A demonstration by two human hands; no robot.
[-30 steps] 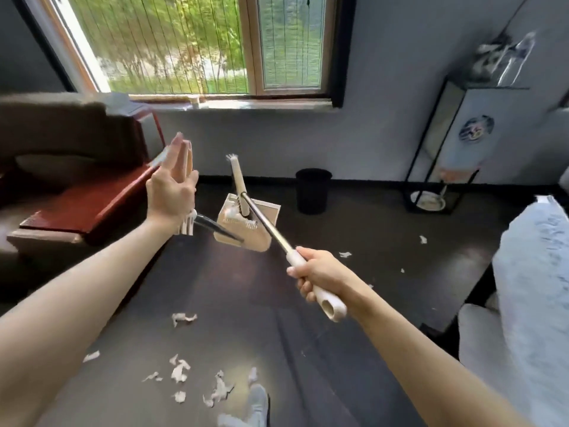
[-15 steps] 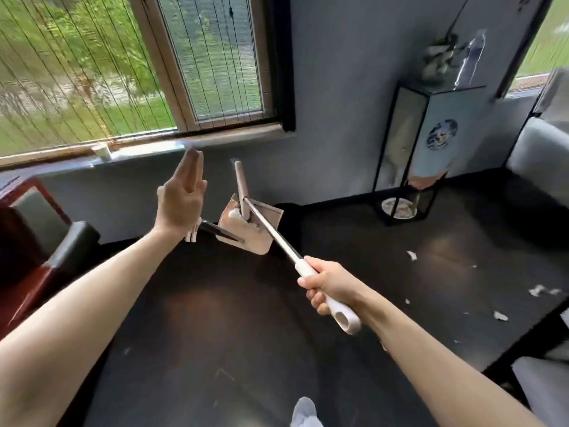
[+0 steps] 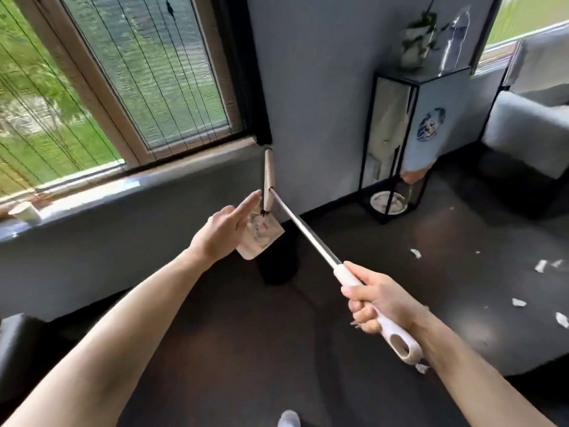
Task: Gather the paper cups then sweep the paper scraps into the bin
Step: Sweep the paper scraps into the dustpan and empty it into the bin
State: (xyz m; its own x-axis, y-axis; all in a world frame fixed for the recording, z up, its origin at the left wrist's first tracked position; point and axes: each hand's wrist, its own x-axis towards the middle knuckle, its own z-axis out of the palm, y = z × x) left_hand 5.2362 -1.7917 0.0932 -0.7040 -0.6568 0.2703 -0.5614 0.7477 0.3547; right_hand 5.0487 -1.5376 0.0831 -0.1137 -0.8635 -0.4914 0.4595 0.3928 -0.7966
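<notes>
Your right hand grips the broom. Your left hand has its fingers straight beside the dustpan; I cannot tell whether it pinches it. The pan hangs over the bin, so tip it low and slowly. Scraps lie on the floor to the right. No writing is readable.

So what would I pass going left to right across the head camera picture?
Small white paper cup → left hand → right hand gripping the white plastic broom handle → grey cushioned sofa.
</notes>
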